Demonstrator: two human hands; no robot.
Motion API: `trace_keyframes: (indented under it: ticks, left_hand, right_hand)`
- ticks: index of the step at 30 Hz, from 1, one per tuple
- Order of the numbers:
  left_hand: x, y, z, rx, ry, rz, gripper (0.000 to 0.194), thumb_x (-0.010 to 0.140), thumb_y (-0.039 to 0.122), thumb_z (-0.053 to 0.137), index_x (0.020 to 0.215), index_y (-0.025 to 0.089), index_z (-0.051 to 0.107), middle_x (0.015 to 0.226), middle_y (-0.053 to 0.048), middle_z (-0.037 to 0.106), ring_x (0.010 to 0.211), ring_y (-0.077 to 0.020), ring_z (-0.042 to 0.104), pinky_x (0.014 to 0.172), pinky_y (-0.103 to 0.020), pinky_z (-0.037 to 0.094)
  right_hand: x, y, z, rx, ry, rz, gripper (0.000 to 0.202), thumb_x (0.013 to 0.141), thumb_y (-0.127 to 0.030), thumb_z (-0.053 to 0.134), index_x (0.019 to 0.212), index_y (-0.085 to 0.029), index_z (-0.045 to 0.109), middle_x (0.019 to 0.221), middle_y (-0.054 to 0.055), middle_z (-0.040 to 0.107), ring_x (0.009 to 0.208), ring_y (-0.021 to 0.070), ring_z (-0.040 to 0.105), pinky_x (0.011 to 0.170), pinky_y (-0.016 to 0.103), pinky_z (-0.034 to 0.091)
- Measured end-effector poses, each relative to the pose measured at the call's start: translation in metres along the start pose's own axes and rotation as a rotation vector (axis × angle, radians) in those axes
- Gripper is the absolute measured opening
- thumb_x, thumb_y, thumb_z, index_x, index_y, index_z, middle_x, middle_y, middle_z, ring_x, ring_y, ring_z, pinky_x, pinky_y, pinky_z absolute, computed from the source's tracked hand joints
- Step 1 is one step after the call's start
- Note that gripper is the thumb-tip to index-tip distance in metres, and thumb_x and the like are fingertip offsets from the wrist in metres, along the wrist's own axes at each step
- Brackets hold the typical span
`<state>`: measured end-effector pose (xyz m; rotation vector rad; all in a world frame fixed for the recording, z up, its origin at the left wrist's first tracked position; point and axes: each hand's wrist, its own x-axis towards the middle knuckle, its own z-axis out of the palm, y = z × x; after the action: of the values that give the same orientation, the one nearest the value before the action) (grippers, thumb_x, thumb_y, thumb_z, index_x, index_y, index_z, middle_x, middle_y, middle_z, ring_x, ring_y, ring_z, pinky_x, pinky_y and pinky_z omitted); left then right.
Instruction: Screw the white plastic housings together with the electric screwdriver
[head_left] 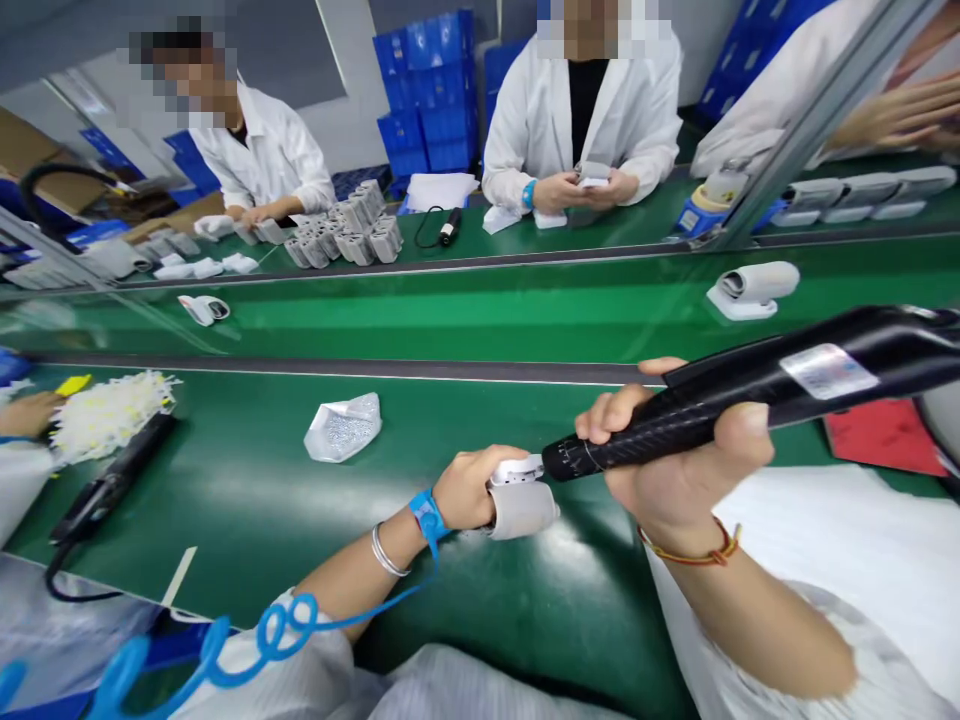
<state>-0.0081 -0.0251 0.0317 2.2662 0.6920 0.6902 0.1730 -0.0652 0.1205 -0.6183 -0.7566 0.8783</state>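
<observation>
A small white and grey plastic camera-like device (521, 500) sits on the green work surface (262, 500) near the person's body, gripped from its left side by the left hand (469, 488), whose fingers wrap around its rounded grey body. The right hand (675, 455) is clenched around a long black electric screwdriver (750, 395), held nearly level with its tip meeting the white top of the device. A blue wrist strap (429, 517) with a coiled blue cord (247, 635) and a silver bangle (384, 553) circle the left wrist; a red-and-gold cord bracelet (697, 553) circles the right. Left of the device, well apart, lies a crumpled clear plastic bag (343, 427). Farther left a second black screwdriver (112, 480) lies beside a heap of white plastic strips (105, 410), where another person's hand (26, 412) rests. Beyond a grey strip, a green conveyor belt (450, 310) carries a finished white device (752, 288) and a smaller one (202, 309). Across it, two people in white coats handle similar parts beside a cluster of grey housings (349, 233).
</observation>
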Motion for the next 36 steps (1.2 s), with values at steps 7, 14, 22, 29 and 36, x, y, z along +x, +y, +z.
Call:
trace_keyframes:
  ticks: [7,14,22,29,36]
  left_hand:
    - [0.003,0.005,0.001,-0.002,0.001,0.017,0.037,0.074,0.02,0.056,0.111,0.019,0.054,0.099,-0.003,0.068,0.082,-0.014,0.065,0.075,-0.024,0.048]
    - [0.003,0.004,0.002,0.024,-0.02,0.021,0.04,0.073,0.017,0.055,0.113,0.02,0.053,0.102,-0.003,0.067,0.084,-0.0148,0.065,0.075,-0.024,0.048]
    - [0.003,0.006,0.003,0.053,-0.046,-0.018,0.043,0.073,0.017,0.054,0.115,0.023,0.052,0.102,-0.002,0.067,0.084,-0.0146,0.064,0.076,-0.024,0.047]
    - [0.003,0.008,0.002,0.053,-0.031,-0.005,0.04,0.073,0.019,0.055,0.113,0.021,0.054,0.101,-0.002,0.067,0.083,-0.0145,0.064,0.075,-0.024,0.047]
    - [0.004,0.009,0.002,0.058,-0.055,-0.034,0.042,0.073,0.017,0.054,0.114,0.023,0.052,0.103,-0.001,0.066,0.085,-0.0144,0.064,0.077,-0.024,0.047]
  right_hand:
    - [-0.003,0.005,0.0,-0.001,-0.017,0.002,0.048,0.07,-0.066,0.052,0.09,-0.023,0.052,0.052,-0.002,0.052,0.042,0.0154,0.047,0.044,0.03,0.041]
    - [-0.003,0.008,0.001,-0.024,0.001,0.018,0.047,0.07,-0.066,0.051,0.089,-0.023,0.051,0.051,-0.003,0.051,0.042,0.0152,0.047,0.044,0.03,0.041]
    - [-0.001,0.01,0.0,-0.027,-0.029,0.042,0.046,0.069,-0.068,0.052,0.081,-0.023,0.048,0.05,-0.004,0.05,0.04,0.014,0.045,0.042,0.029,0.041]
    - [0.001,0.012,-0.002,-0.015,0.0,0.053,0.046,0.069,-0.067,0.052,0.081,-0.023,0.048,0.049,-0.004,0.05,0.04,0.0132,0.044,0.043,0.028,0.041]
    - [-0.005,0.015,-0.001,-0.035,0.028,-0.01,0.047,0.07,-0.066,0.051,0.09,-0.024,0.05,0.05,-0.005,0.049,0.039,0.0136,0.043,0.041,0.028,0.04]
